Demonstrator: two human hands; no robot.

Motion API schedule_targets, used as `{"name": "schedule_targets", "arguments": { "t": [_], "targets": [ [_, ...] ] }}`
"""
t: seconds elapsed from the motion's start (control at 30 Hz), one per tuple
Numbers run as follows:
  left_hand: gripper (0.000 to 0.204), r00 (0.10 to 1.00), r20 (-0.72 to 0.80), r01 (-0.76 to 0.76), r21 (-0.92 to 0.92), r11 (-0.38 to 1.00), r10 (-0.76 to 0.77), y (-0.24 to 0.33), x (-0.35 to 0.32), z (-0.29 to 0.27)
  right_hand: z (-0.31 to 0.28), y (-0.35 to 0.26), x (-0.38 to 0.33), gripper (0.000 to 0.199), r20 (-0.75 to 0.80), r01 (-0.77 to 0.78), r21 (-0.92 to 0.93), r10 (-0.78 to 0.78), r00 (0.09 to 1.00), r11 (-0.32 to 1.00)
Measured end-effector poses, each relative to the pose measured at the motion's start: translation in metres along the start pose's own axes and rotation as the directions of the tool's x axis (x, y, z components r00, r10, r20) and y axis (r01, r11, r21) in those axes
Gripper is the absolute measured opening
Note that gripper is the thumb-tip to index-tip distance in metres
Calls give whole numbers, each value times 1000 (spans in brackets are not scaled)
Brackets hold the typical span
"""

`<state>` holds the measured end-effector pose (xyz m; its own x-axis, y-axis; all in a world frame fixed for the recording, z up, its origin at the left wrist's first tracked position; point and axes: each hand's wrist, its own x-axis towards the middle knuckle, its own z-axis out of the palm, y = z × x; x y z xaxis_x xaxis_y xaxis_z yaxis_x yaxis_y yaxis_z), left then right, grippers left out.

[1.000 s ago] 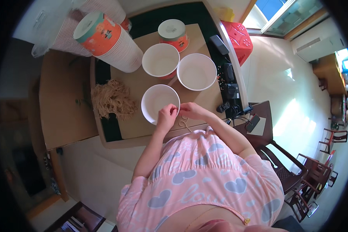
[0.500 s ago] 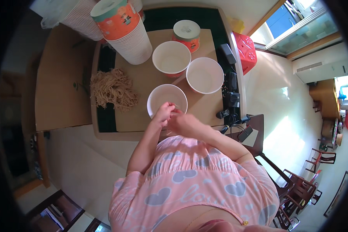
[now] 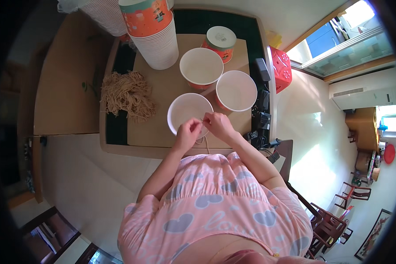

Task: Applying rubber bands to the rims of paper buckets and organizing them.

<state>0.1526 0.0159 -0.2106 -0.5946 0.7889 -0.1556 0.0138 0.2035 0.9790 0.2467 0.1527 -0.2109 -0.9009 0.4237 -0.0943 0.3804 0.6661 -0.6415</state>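
Your left hand [image 3: 188, 133] and right hand [image 3: 217, 125] pinch a thin string [image 3: 202, 140] together at the near rim of the white bowl [image 3: 187, 112].

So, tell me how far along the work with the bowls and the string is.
Done: one bowl with a lid stands at the back of the cardboard mat.
In hand: the left hand and right hand pinch a thin string at the rim of the nearest open bowl, which looks empty.
Left: two more open bowls, the pile of strings and the tall stack.
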Motion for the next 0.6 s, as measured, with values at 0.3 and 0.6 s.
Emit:
{"name": "schedule_targets", "arguments": {
  "t": [0.3,0.6],
  "targets": [
    [29,852,194,508,-530,678,-487,-41,-44,-5,12,-25,19,15,-10,-46,69,47,999,997],
    [13,815,326,517,-783,346,-479,-57,-25,2,15,-34,21,14,21,-39,-66,40,999,997]
  ]
}}
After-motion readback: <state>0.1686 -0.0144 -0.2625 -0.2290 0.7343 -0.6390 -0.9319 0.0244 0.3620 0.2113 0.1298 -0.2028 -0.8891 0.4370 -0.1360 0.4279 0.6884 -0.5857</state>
